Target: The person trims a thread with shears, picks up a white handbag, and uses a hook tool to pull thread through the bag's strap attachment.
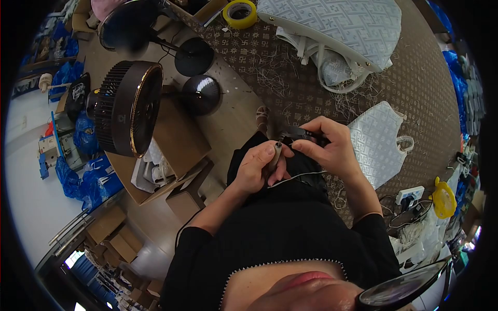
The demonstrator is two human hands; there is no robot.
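In front of my lap, my left hand (pixel 253 167) is closed around a beige, pen-shaped tool (pixel 276 154) with a dark metal tip pointing up. A thin white cord (pixel 296 177) runs from below that hand across my black clothing toward the right. My right hand (pixel 330 144) grips a black, pliers-like hand tool (pixel 299 135), its front end right at the tip of the beige tool. Fingers hide part of both tools. To the right of my right hand lies a flat, pale patterned bag piece (pixel 377 142) with a small handle.
A large pale patterned bag (pixel 337 31) lies ahead on the brown patterned cloth (pixel 425 88), among loose threads. Yellow tape (pixel 240 14) is beside it. At left stand a black fan (pixel 129 109) and a cardboard box (pixel 179 135). A power strip (pixel 410 195) sits at right.
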